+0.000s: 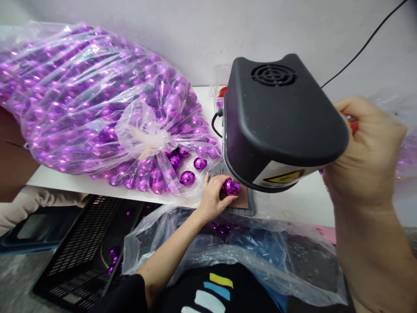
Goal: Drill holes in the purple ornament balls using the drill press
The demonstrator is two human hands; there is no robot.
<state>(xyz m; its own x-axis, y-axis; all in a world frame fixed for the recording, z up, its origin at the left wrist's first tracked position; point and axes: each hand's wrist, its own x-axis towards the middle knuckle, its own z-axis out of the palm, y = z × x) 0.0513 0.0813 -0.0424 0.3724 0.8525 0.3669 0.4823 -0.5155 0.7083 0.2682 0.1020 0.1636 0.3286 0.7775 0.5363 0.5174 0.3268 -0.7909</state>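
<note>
Yellow label (282, 176) fronts black machine (280, 113) at six o'clock, left hand (215, 194) pinching purple ball (232, 187) near table (309, 204) edge, right hand (365, 150) clasping red handle (353, 126).

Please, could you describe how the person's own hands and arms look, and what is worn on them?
The left hand and right hand are bare, with no glove or watch visible. A black sleeve ends near the left elbow; no sleeve shows on the right forearm.
</note>
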